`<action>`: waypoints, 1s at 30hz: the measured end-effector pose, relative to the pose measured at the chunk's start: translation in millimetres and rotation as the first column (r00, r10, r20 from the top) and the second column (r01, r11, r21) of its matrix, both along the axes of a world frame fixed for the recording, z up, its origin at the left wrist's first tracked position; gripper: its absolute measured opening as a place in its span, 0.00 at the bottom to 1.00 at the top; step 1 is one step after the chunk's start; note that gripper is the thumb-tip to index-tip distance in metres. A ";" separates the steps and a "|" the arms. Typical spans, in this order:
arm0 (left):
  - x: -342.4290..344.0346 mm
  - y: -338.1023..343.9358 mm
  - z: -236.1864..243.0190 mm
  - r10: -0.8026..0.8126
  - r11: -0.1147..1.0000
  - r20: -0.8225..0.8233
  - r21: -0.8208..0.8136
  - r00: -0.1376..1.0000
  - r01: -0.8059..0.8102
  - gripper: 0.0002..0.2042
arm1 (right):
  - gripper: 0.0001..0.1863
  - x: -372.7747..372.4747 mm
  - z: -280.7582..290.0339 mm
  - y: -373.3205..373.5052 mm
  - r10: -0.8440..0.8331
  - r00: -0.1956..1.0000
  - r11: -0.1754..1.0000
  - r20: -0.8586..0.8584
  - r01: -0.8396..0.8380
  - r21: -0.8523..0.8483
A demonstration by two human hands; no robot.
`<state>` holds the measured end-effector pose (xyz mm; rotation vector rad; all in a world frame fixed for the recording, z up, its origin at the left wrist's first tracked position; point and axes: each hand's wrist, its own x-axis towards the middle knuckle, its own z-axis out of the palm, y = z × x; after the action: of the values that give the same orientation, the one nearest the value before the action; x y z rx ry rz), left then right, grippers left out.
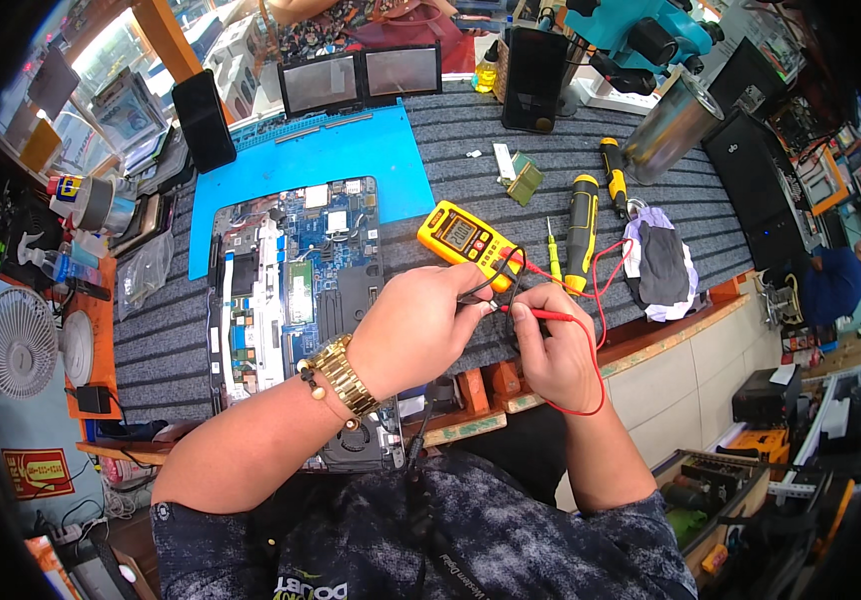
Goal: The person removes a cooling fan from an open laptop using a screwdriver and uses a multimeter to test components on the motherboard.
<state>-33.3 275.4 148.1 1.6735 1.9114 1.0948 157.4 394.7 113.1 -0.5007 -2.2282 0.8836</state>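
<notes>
My left hand [416, 325] is closed in a pinch in front of the multimeter; what its fingertips hold is mostly hidden. A black cord [419, 435] hangs below this hand, its upper end out of sight. With closed fingers my right hand [556, 350] grips a red test probe [551, 315], its tip pointing at my left fingertips. A black lead loops between the hands. The yellow multimeter [461, 240] lies just beyond, its display lit. To the left sits an opened laptop [296, 270] with its blue board exposed, partly covered by my left forearm.
A blue mat [301, 150] lies under the laptop's far part. Right of the meter are a large screwdriver [581, 230], a smaller screwdriver [613, 172] and a cloth bundle [661, 262]. A metal cylinder [676, 125] and a microscope [651, 40] stand at the back right.
</notes>
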 end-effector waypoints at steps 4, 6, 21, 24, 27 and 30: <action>0.0 0.1 0.2 -0.002 1.000 0.000 0.001 1.000 0.002 0.08 | 0.02 0.5 -0.2 0.4 0.003 1.000 1.000 0.001 -0.003 -0.027; 0.0 0.0 0.0 -0.002 1.000 0.001 -0.001 1.000 0.002 0.09 | 0.02 0.4 -0.5 0.3 0.004 1.000 1.000 0.001 -0.004 -0.031; 0.1 -0.3 -0.9 0.001 1.000 0.014 0.000 1.000 -0.001 0.09 | 0.03 -1.0 -1.1 0.1 0.013 1.000 1.000 -0.016 -0.013 0.027; 0.1 -0.5 -1.0 0.001 1.000 0.005 0.000 1.000 -0.001 0.08 | 0.03 -0.9 -0.6 0.0 0.018 1.000 0.999 -0.020 -0.018 0.034; 0.2 -0.5 -0.9 0.003 1.000 0.011 0.001 1.000 -0.003 0.08 | 0.04 -1.9 -0.7 0.4 0.027 0.999 0.998 -0.033 -0.025 0.061; 0.3 -0.4 -0.9 0.006 1.000 0.011 0.002 1.000 -0.006 0.08 | 0.04 -3.5 -1.2 0.6 0.030 0.998 0.996 -0.052 -0.025 0.083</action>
<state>-33.1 275.0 147.2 1.6609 1.9101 1.1065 153.9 395.2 111.9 -0.4042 -2.2177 0.8059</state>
